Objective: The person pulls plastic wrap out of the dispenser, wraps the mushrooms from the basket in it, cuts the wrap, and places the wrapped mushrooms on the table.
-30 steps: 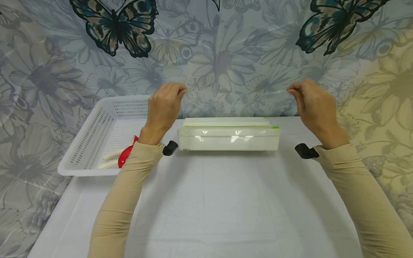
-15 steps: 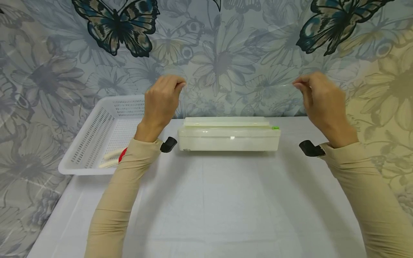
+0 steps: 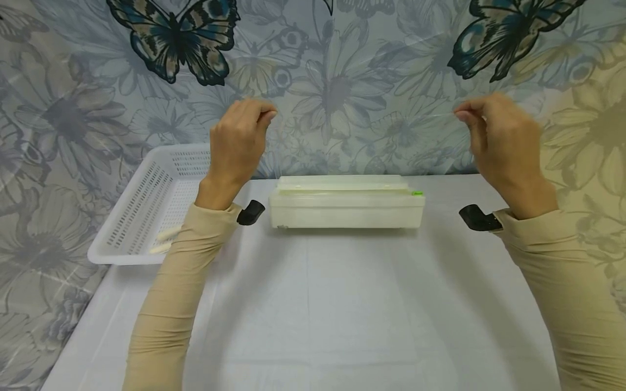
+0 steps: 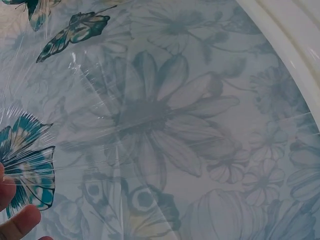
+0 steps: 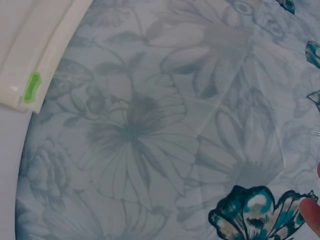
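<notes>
A sheet of clear cling film [image 4: 90, 150] stretches between both raised hands, above the white cling film dispenser [image 3: 347, 210]. In the head view the film is almost invisible against the wallpaper. My left hand [image 3: 238, 144] pinches one corner between thumb and fingers; creases fan out from those fingertips in the left wrist view. The opposite corner is pinched by my right hand [image 3: 508, 144], with only a bit of its fingers showing at the right wrist view's edge. The dispenser has a green slider [image 5: 32, 87] at its right end, and the film rises from behind its lid.
Left of the dispenser stands a white perforated basket [image 3: 129, 259], partly covered by the left arm. Cream-coloured sticks or handles [image 3: 163, 247] lie inside it. A white cloth [image 3: 342, 315] covers the table, and floral butterfly wallpaper rises behind.
Both hands have moved up and slightly apart, drawing the film higher above the dispenser. The left forearm now hides the red object in the basket.
</notes>
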{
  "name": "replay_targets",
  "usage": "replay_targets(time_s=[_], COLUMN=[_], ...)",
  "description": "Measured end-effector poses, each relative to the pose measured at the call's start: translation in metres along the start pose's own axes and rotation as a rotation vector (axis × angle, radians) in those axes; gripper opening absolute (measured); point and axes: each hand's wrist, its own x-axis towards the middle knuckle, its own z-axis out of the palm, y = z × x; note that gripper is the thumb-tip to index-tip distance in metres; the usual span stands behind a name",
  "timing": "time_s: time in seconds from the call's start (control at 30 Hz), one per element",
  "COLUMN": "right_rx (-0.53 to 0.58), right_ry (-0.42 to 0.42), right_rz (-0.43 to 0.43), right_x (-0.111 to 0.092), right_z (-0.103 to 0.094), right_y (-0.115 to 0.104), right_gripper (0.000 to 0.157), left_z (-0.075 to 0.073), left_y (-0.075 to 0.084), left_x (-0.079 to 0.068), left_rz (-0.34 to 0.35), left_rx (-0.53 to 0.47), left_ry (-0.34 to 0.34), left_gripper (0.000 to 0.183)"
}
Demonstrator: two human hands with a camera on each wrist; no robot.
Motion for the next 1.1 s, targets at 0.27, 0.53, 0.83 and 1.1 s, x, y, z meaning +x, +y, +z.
replay_targets(time_s=[0.27, 0.53, 0.83, 1.1], right_rx=[-0.015, -0.023, -0.001, 0.033], right_ry=[0.023, 0.072, 0.111, 0.105], right_rz=[0.008, 0.018, 0.063, 0.075], right_x=[0.008, 0.016, 0.021, 0.021], right_z=[-0.007, -0.013, -0.020, -0.026], right_y=[-0.003, -0.006, -0.014, -0.013], right_gripper=[0.024, 0.023, 0.024, 0.026], left_z=[-0.007, -0.017, -0.026, -0.033], left_y=[0.001, 0.006, 0.012, 0.015], left_x=[0.006, 0.013, 0.017, 0.018], left_rz=[-0.006, -0.014, -0.018, -0.038], left_rx=[-0.019, -0.042, -0.080, -0.115], left_ry=[0.006, 0.037, 0.089, 0.074], left_gripper=[0.039, 0.037, 0.034, 0.034])
